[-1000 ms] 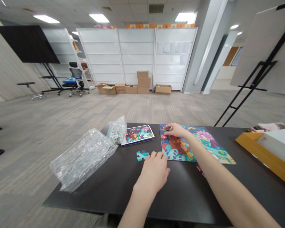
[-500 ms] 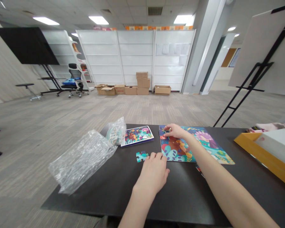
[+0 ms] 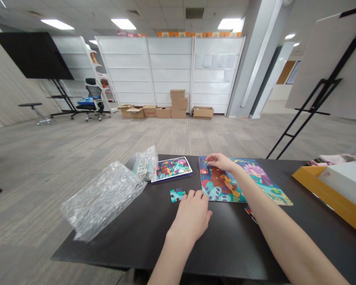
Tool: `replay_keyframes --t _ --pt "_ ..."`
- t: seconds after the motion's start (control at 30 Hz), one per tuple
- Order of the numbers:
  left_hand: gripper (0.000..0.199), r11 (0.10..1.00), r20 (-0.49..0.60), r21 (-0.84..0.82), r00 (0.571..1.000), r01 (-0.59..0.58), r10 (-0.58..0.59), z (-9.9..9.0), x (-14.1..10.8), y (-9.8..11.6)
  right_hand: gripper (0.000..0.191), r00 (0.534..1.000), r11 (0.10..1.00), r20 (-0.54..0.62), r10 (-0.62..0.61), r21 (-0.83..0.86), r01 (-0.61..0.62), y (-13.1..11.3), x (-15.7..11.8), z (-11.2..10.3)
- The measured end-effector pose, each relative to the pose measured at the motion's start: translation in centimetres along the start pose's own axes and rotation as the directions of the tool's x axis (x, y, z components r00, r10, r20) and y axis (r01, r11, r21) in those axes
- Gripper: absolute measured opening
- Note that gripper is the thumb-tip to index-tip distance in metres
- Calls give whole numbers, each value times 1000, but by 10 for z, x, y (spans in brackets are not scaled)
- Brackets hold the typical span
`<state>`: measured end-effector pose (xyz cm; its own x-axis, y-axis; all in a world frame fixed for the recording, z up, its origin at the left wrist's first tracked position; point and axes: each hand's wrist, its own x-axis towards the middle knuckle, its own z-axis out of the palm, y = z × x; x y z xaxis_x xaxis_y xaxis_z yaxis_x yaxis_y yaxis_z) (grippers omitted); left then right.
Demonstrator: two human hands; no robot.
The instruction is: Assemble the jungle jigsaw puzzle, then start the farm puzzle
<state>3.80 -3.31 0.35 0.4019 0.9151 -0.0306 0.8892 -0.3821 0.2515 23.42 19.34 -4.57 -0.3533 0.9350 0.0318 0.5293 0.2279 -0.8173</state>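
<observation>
A colourful jigsaw puzzle [image 3: 222, 194] lies on the black table, its pieces joined into a picture. My right hand [image 3: 221, 161] is over its upper left part, fingers bent together with the tips down on a puzzle piece [image 3: 208, 163] near the corner, mostly hidden by them. My left hand [image 3: 192, 211] rests palm down at the puzzle's lower left corner, fingers lying on the table and holding nothing. Just left of its fingertips is a loose pair of teal puzzle pieces [image 3: 177, 194]. Partly under my right forearm lie other loose pieces [image 3: 250, 213].
A picture card [image 3: 173, 168] of the same design lies left of the puzzle. Beside it are a clear bag of pieces [image 3: 145, 166] and crumpled plastic wrap [image 3: 103, 202] over the table's left edge. An orange and white box [image 3: 332, 194] stands at the right.
My right hand has shifted slightly up, and the piece under its fingertips now looks flatter against the puzzle. My left hand stays where it was.
</observation>
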Motion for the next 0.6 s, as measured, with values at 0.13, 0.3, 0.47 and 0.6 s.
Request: replay_keyframes --t 0.13,0.3,0.47,0.6 --pt "28 1000 1 6 1000 4 -4 -1 1 0 28 1000 994 -20 13 106 -11 0 -1 1" --pt "29 1000 9 0 1000 1 -1 -2 1 0 40 998 976 -48 43 214 -31 0 -4 -4" --pt "28 1000 0 8 1000 2 -2 -1 1 -1 38 996 970 -50 70 236 -57 0 -4 -4" --pt "28 1000 -3 5 1000 0 0 -1 0 -1 31 996 980 -40 85 185 -77 4 -1 1"
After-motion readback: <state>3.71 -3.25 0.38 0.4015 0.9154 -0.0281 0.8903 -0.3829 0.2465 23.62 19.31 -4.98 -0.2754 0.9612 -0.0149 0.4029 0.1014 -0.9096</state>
